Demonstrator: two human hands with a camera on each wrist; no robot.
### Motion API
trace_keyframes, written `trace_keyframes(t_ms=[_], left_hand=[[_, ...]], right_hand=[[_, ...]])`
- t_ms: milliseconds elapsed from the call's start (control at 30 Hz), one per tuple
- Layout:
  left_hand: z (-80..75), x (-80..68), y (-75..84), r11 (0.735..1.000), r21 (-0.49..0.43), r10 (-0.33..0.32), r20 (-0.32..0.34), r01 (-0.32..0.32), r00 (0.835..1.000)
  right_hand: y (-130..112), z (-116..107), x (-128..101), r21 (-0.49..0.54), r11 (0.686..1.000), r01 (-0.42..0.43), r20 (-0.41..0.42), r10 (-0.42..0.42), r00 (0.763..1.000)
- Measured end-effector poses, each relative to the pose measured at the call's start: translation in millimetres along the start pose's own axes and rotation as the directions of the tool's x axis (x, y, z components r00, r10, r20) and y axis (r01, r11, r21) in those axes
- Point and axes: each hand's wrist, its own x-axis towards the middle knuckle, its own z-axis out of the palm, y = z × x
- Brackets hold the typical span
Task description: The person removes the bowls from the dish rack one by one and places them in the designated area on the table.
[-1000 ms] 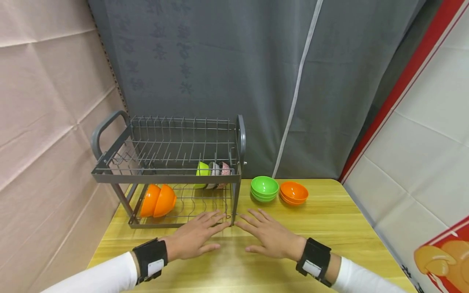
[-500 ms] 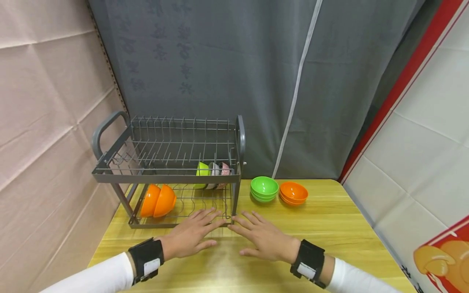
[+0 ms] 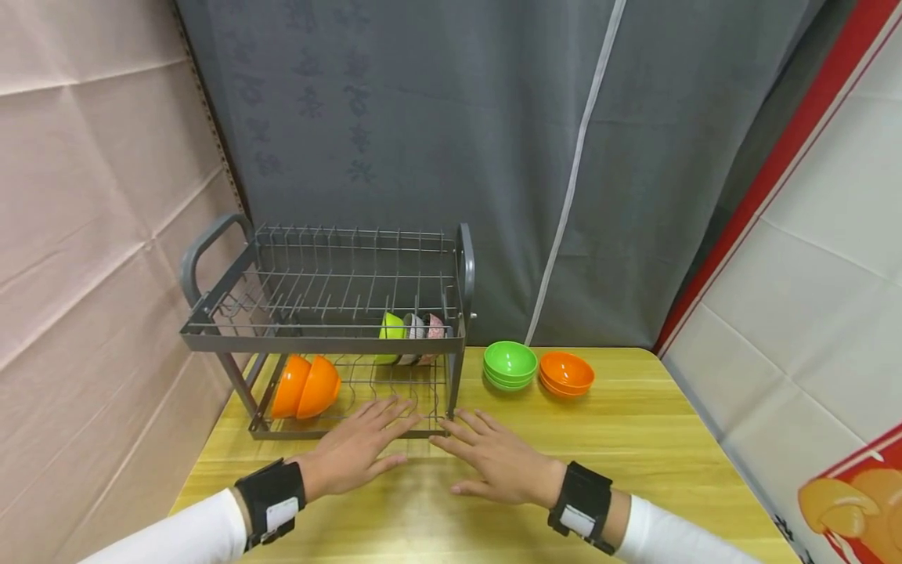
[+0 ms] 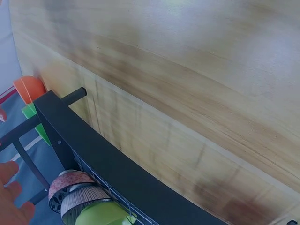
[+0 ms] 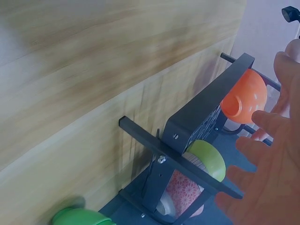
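Note:
My left hand (image 3: 355,446), fingers spread and straight, is just in front of the right part of a two-tier grey dish rack (image 3: 320,345). My right hand (image 3: 503,462) is similarly spread beside it, its fingertips near the rack's front right foot. Neither hand holds anything; whether they touch the table cannot be told. Two orange bowls (image 3: 317,388) stand on edge at the lower tier's left. At the lower tier's back right are a lime green bowl (image 5: 208,159), a grey striped bowl (image 4: 84,199) and a pink patterned bowl (image 5: 182,192), partly hidden by the upper tier.
Right of the rack, a stack of green bowls (image 3: 510,360) and a stack of orange bowls (image 3: 566,370) sit side by side on the wooden table (image 3: 634,454). A grey curtain (image 3: 423,117) hangs behind, with cloth walls left and right.
Both hands have shifted a little to the left, and the left has also drawn slightly back toward me. The rack and bowls stay in place.

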Motion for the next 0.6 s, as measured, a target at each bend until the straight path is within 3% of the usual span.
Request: trace_keyframes(t_ms=[600], left_hand=[[4.1,-12.1,-11.7,0.997,0.026,-0.073,-0.123,0.077,0.99]], right_hand=[[-7,2,19,-0.004,1.0,0.028,-0.018,-0.028,0.999]])
